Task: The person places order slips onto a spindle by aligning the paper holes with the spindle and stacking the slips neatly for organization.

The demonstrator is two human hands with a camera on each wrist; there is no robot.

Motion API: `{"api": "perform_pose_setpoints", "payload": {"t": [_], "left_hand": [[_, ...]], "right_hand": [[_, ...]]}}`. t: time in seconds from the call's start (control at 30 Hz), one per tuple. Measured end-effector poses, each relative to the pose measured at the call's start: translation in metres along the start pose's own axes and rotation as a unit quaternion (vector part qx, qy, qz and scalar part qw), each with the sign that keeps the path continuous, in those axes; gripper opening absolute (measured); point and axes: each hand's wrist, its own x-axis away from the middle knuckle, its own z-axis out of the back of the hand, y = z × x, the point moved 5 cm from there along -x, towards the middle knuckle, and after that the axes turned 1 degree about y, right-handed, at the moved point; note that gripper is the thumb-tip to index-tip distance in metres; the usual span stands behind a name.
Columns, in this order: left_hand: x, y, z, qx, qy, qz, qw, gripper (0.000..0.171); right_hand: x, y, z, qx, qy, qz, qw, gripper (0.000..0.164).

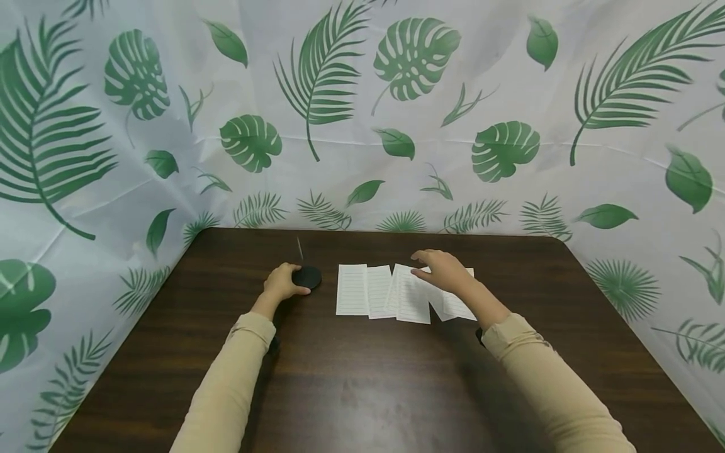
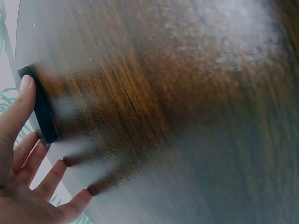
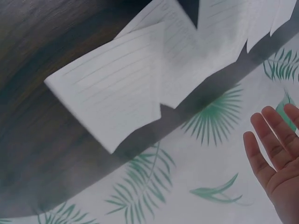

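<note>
On the left of the table, my left hand (image 1: 281, 282) grips the edge of a receipt spike (image 1: 308, 277), with a round black base and a thin upright metal pin. In the left wrist view, the thumb lies along one side of the black base (image 2: 43, 109) while some fingers spread out past it. Several lined white paper slips (image 1: 412, 299) lie overlapping in a row to the right of the spike. Above the right end of that row is my right hand (image 1: 444, 272), fingers loosely bent and holding nothing. The right wrist view shows its relaxed fingers (image 3: 271, 144) apart from the slips.
The dark brown wooden table (image 1: 362, 377) has rounded back corners. Behind it and along both sides hangs a white sheet (image 1: 351, 75) printed with green leaves. The slips and the spike lie toward the table's back edge.
</note>
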Motion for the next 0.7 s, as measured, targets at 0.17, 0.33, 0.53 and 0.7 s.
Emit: {"api": "perform_pose_setpoints", "payload": {"t": [0.17,0.33,0.53,0.7], "left_hand": [[-0.002,0.002,-0.001,0.003,0.003,-0.001,1.0000,0.070],[-0.002,0.000,-0.001,0.014,0.005,0.006,0.9999,0.071],[-0.002,-0.005,0.002,0.025,0.014,0.017,0.9994,0.070],[-0.004,-0.006,-0.001,0.021,0.009,0.014,0.9997,0.070]], "right_hand": [[-0.010,-0.006,-0.013,-0.018,-0.021,-0.006,1.000,0.039],[-0.019,-0.017,-0.027,-0.028,-0.048,-0.007,0.998,0.041],[-0.034,-0.035,-0.042,-0.030,-0.071,0.007,0.997,0.047],[-0.045,-0.047,-0.055,-0.026,-0.104,0.020,0.994,0.057]]}}
